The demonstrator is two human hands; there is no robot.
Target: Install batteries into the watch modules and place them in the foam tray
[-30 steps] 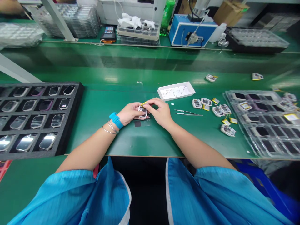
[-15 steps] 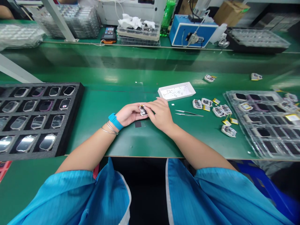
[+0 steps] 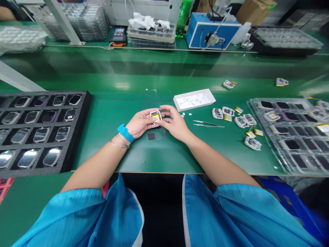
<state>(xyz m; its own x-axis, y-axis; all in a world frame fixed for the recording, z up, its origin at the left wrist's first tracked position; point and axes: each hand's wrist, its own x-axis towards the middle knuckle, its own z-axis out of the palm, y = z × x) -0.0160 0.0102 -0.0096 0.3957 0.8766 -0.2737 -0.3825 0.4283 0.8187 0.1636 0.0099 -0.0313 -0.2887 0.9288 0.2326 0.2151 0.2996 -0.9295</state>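
**Left hand:** the left hand [image 3: 140, 125] is curled, its fingers [image 3: 149, 115] closed on the left edge of the module, with a blue wristband [image 3: 125, 133] and thin metal bangles [image 3: 118, 142] on the wrist.

**Right hand:** the right hand [image 3: 174, 123] is just beside the left, its fingers [image 3: 164, 109] only slightly open, the fingertips pressed against the module's right edge.

**Module:** a small white-framed electronic module [image 3: 155, 117] with a yellow part on its face sits between both hands, raised above the green desk [image 3: 102, 157]. Its finer details are too small to tell.

**Near the hands:** a dark square patch [image 3: 151, 136] lies on the desk just below them. Steel tweezers [image 3: 208, 124] lie to the right, below a white tray [image 3: 194, 99] holding tiny parts.

**Right side:** more white-framed modules [image 3: 227, 111] and yellow pieces [image 3: 258, 132] lie loose on the desk, beside a clear plastic tray [image 3: 253, 101] with dark-backed pockets.

**Left side:** a black foam tray [image 3: 87, 99] holds rows of glossy watch-shaped pieces.

**Far side:** a blue machine [image 3: 210, 31] and a green bottle [image 3: 183, 13] stand on a farther bench.
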